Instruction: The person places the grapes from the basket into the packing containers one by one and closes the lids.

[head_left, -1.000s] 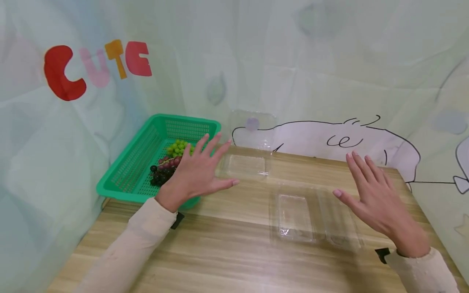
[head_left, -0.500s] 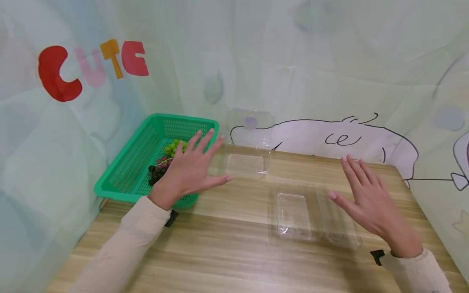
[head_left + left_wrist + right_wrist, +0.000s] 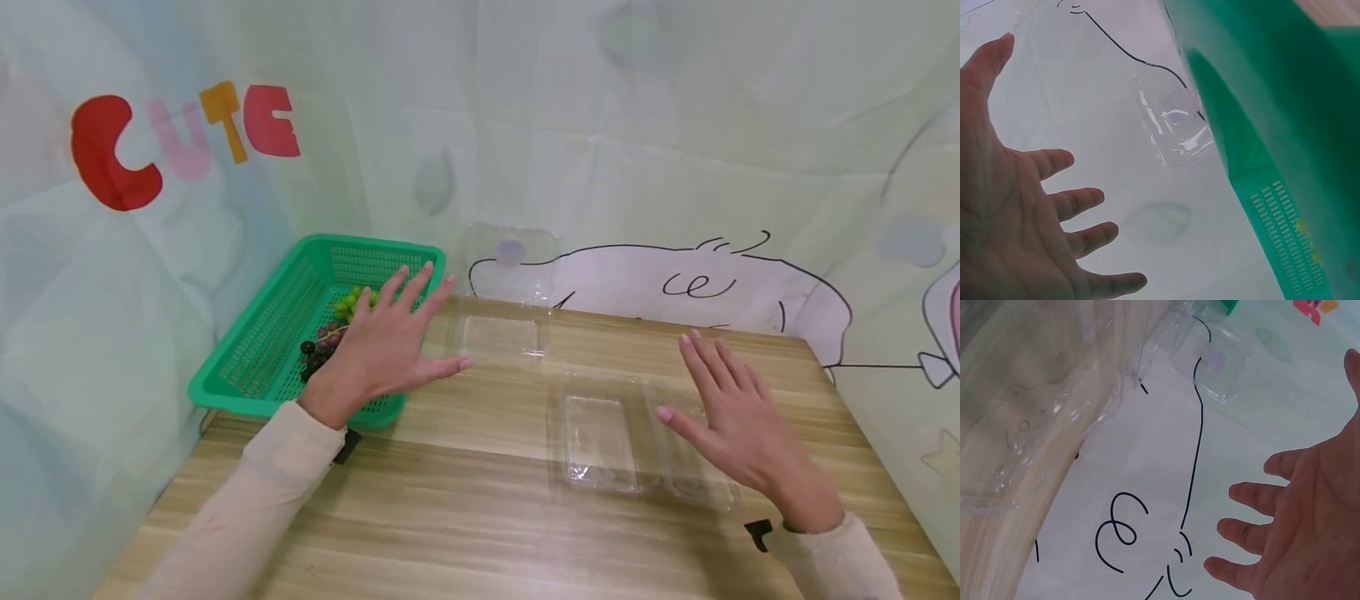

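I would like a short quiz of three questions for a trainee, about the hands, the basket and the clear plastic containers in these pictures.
1. Which fruit lies in the green basket: A) apples, B) grapes, C) lemons?
2. True or false: the left hand and the right hand both hold nothing.
3. Fill the gap with "raised" or "closed": the far clear container stands with its lid ____.

Key: 1. B, grapes. 2. True. 3. Raised.
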### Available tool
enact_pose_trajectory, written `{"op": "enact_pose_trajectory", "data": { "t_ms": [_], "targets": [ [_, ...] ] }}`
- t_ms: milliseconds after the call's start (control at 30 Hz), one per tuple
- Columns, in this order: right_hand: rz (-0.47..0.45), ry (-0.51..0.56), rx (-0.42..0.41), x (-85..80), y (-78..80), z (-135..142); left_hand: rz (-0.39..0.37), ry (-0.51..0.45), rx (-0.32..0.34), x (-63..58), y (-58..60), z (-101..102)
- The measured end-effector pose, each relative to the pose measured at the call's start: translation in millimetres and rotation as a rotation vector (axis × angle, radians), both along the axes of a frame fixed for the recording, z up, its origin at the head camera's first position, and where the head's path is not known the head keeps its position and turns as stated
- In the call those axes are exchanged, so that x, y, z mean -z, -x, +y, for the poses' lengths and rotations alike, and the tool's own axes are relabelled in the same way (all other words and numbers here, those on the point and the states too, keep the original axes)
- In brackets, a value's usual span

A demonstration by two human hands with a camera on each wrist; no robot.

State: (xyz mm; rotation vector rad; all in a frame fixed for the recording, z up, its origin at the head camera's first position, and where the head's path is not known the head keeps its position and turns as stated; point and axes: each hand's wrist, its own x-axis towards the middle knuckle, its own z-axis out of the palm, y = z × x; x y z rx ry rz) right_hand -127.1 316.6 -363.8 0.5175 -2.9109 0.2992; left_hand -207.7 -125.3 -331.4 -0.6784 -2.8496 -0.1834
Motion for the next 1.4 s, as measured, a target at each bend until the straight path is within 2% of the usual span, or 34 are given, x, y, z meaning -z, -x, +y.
{"op": "enact_pose_trajectory", "data": {
  "t_ms": [1000,1400],
  "targets": [
    [-0.088,-0.022,0.016,52.0,-0.7,-15.2,0.010,-0.034,-0.007,4.8,2.2,-8.2],
    [-0.079,-0.017,0.010,63.6,-6.5,-17.2,0.003,-0.017,-0.024,5.6,3.2,-11.6]
  ]
}}
